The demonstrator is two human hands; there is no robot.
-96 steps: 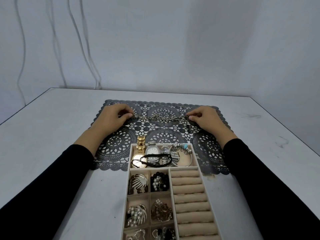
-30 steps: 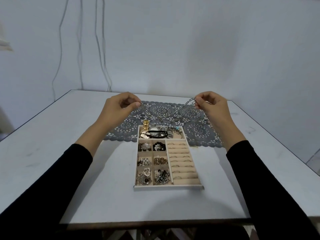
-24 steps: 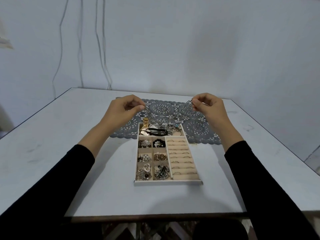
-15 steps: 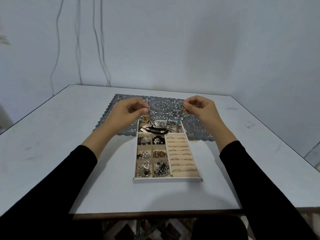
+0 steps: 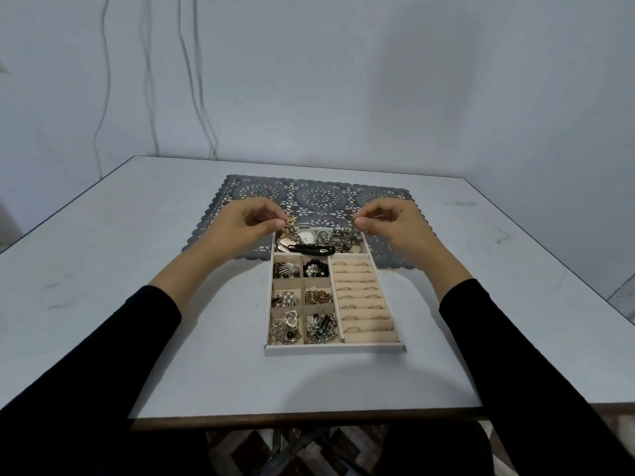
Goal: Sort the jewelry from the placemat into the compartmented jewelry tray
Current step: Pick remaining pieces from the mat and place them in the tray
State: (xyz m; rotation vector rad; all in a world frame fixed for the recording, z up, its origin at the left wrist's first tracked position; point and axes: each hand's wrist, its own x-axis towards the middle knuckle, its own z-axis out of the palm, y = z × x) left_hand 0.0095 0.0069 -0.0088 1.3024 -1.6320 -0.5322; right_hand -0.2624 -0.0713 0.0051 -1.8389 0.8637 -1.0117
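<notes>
Now we see the chain (image 5: 354,230) hanging low between our two hands, at the 12 o'clock end of the jewelry tray (image 5: 333,348). Most of it lies heaped in the wide box at that far end, mixed in with the other shiny things there, so we cannot tell just where it stops. The left hand (image 5: 244,225) is at 10 o'clock from the middle of the tray. Its thumb and first finger are pressed together on one end of the chain. The right hand (image 5: 395,225) is at 2 o'clock and pinches the other end the same way. The other fingers of both hands are curled in. The chain ends are very small and hard to see.

A watch (image 5: 307,237) with a white face and a black band (image 5: 311,249) lie in the same wide box. The placemat (image 5: 319,197) sits at 12 o'clock from the tray, and the far end of the tray rests on it.

A few seconds ago the chain was pulled out straight on the placemat. One second ago we held it up in the air with our hands far apart. Since then our hands have come closer together and gone down, and the chain has dropped into the box.
</notes>
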